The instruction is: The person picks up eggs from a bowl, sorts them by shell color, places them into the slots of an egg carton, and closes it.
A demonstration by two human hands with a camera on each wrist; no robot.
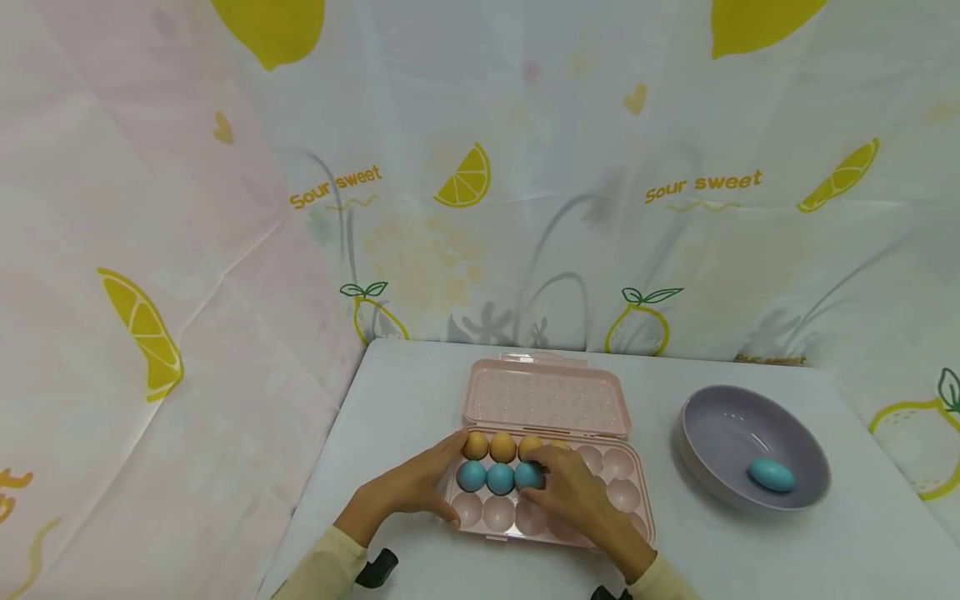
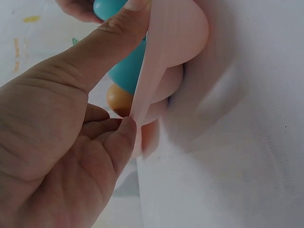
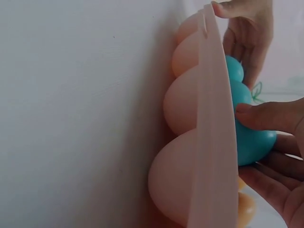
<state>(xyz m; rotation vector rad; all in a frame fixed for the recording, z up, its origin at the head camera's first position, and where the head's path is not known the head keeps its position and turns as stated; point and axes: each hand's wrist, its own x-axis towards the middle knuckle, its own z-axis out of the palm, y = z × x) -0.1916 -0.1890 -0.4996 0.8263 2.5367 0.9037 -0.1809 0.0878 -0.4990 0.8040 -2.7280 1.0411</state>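
A pink egg tray lies with its lid folded back on the white table. Orange eggs stand in its back row, partly behind my right hand. Two blue eggs sit in the middle row on the left. Beside them, my right hand pinches a third blue egg between thumb and fingers, at a cup of the same row. My left hand grips the tray's left edge, thumb near the front corner and fingers farther back, as the left wrist view also shows.
A grey-purple bowl stands to the right of the tray with one blue egg inside. Behind the table hangs a lemon-print cloth, which also covers both sides.
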